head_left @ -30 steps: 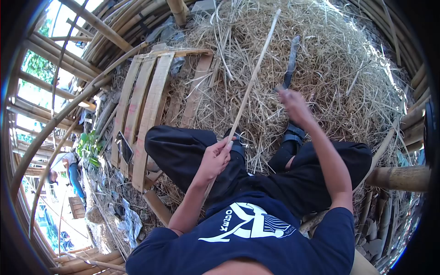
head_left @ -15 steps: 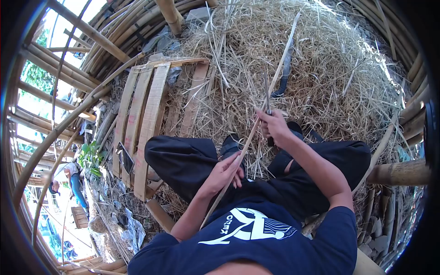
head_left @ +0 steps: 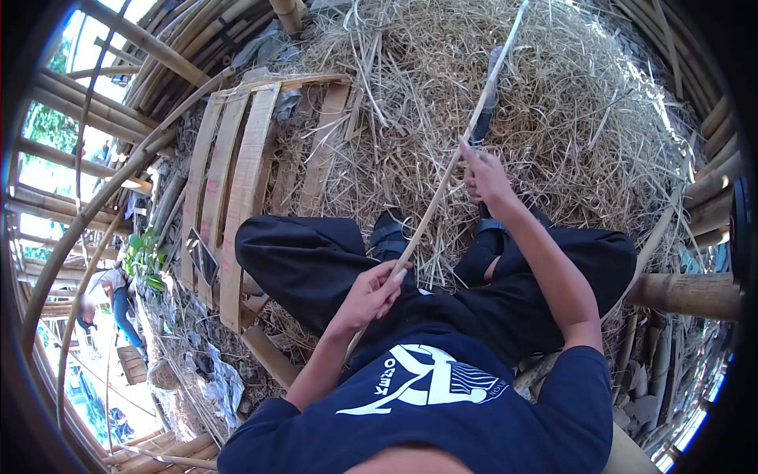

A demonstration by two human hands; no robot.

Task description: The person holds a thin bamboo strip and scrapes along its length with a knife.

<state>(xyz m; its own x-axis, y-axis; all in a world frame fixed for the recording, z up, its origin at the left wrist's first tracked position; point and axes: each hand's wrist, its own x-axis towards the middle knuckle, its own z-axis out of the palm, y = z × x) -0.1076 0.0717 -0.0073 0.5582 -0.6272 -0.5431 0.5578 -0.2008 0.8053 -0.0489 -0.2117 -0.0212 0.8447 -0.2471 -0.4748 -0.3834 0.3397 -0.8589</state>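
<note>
A long pale bamboo strip runs slantwise from my lap up over the straw. My left hand is closed around its lower part, thumb along the top. Farther up, my right hand is closed with its thumb against the strip. It also grips a knife, whose dark handle shows below the fist; the blade is hardly visible from this angle. Beyond that hand, a long grey and dark object lies on the straw, partly behind the strip.
Straw and shavings cover the ground in front of my crossed legs. A slatted wooden pallet lies to the left, with a dark flat rectangular object on it. Bamboo poles surround the place. Another person bends over at far left.
My right hand has slid up and away along the strip and turned, so the knife blade no longer shows plainly. My left hand has shifted slightly left, still around the strip.
</note>
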